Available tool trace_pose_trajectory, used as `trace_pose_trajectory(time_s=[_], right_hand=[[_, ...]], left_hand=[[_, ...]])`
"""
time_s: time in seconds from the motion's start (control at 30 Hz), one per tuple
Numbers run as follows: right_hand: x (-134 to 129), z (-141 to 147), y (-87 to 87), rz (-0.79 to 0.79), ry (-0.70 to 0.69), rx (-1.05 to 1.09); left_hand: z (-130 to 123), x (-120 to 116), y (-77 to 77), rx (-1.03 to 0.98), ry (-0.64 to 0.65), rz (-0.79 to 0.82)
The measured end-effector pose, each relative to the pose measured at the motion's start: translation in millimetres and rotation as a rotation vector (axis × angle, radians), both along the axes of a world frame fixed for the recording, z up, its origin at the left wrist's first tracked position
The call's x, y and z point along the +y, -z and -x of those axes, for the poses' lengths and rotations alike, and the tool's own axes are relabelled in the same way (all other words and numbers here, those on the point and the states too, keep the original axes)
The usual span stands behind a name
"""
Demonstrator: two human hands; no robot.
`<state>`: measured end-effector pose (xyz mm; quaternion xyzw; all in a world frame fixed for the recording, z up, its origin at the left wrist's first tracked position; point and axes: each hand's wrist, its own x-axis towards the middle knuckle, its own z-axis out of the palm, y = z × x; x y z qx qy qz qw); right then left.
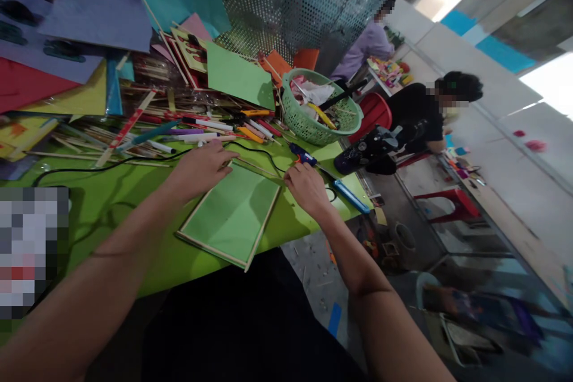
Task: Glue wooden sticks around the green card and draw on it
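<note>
Bare forearms (129,239) crossed the lime-green worktop's (179,262) near edge. The left hand (200,170) and right hand (308,188) apparently pinched opposite ends of a thin wooden stick (258,168), its long axis along the far side of the stick-edged, rectangular green-paper panel (233,212), whose near corner overhung.

A: What lay between the person's two hands?
B: A green paper sheet (233,215), edged with narrow wooden strips (262,227), on a lime-green tabletop (159,250).
A: How were the hands placed?
B: A thin stick (256,166) ran along the sheet's far edge; the left hand (203,168) was at one end, the right hand (307,186) at the other. Whether either pinched it was unclear.
A: Anything around the sheet?
B: A blue glue gun (304,156) lay beyond its far right corner, a blue utility knife (352,196) to its right, and markers (212,125) and a pale-green plastic basket (301,118) farther beyond.
</note>
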<state>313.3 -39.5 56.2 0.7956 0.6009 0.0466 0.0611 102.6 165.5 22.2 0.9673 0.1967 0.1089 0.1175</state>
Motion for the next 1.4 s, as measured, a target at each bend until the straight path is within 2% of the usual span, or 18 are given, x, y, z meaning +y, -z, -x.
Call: trace_pose_trajectory(time_s=[0.13, 0.23, 0.37, 0.47, 0.73, 0.83, 0.93, 1.03, 1.17, 1.27, 1.4], right_hand=[[-5, -1, -10.4, -0.074, 0.002, 0.009], [0, 5, -18.4, -0.142, -0.046, -0.007], [20, 24, -28.8, -0.183, -0.184, -0.056], [39, 42, -35.6, -0.182, -0.263, -0.086], [68, 58, -43.9, -0.172, -0.342, -0.011], [74, 51, -48.8, -0.207, -0.386, 0.11], [89, 30, -52.3, -0.291, -0.445, 0.308], [117, 0, -44.4, -0.383, -0.377, 0.395], [158, -26, -16.1, -0.212, -0.263, 0.264], [177, -28, 0.3, -0.1, -0.223, 0.146], [185, -23, 2.6, -0.079, -0.182, 0.05]], left_hand=[[3, -6, -8.4, -0.189, -0.057, -0.053], [2, -20, -19.3, -0.328, -0.093, -0.098], [-4, -43, -27.4, -0.371, -0.012, -0.137], [-6, -52, -28.3, -0.354, 0.028, -0.169], [0, -43, -31.8, -0.295, -0.071, -0.146], [2, -39, -33.4, -0.314, -0.109, -0.106], [7, -31, -33.4, -0.364, -0.187, -0.05], [13, -17, -31.8, -0.434, -0.281, 0.025], [17, -5, -30.0, -0.501, -0.336, 0.136], [18, -3, -30.7, -0.531, -0.332, 0.212], [18, -4, -33.5, -0.567, -0.328, 0.282]])
